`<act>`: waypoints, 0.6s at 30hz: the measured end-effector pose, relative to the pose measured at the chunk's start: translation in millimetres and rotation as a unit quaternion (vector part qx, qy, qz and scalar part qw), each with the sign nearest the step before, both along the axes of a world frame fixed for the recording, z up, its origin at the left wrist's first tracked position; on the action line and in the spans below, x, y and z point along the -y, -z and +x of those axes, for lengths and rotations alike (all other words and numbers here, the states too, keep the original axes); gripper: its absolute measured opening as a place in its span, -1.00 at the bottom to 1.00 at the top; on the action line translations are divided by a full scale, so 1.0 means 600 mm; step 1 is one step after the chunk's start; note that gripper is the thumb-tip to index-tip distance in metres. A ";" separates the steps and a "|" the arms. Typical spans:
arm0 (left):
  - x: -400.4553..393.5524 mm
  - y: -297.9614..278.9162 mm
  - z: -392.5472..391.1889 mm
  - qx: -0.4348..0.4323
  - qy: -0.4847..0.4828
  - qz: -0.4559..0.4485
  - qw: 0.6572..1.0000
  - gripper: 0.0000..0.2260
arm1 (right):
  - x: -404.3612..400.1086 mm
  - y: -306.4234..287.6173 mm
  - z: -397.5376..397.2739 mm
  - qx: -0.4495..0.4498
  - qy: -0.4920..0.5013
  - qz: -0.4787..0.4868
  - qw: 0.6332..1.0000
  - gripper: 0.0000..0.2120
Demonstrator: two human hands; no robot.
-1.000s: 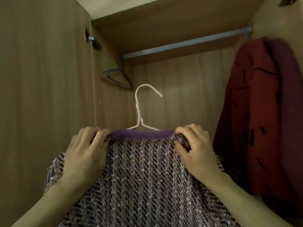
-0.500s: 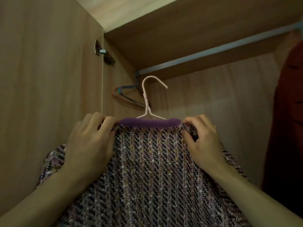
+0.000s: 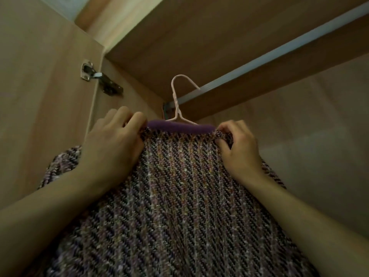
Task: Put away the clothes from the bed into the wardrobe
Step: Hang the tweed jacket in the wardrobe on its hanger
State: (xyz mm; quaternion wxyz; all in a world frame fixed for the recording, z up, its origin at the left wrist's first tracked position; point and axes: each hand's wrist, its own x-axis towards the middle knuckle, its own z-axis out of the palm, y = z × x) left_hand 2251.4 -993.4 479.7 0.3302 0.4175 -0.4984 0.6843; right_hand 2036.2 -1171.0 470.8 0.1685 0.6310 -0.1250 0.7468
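left hand (image 3: pixel 111 144) and right hand (image 3: pixel 238 145) each pinch a shoulder of the sweater (image 3: pixel 179 196); its hanger (image 3: pixel 178 100) hook sits just below the rail (image 3: pixel 259 58).

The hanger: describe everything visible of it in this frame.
The hanger is thin pale pink wire with an open hook on top and a twisted neck that splits into two shoulders. It stands upright. Its shoulders are hidden inside the purple collar of the tweed jacket that it carries. The hook reaches up near the rail but whether it touches is unclear. The left hand and right hand pinch the jacket, not the wire.
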 end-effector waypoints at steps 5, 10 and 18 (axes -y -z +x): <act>0.067 -0.066 -0.014 0.017 -0.046 -0.029 0.998 -0.82 | 0.090 -0.074 0.028 0.034 -0.038 0.020 0.999 -0.76; 0.119 -0.150 -0.008 0.011 -0.095 -0.065 0.993 -0.81 | 0.146 -0.166 0.060 0.042 -0.067 0.032 0.996 -0.75; 0.178 -0.229 0.010 -0.011 -0.116 -0.056 0.992 -0.77 | 0.214 -0.244 0.112 0.036 -0.071 0.052 0.996 -0.78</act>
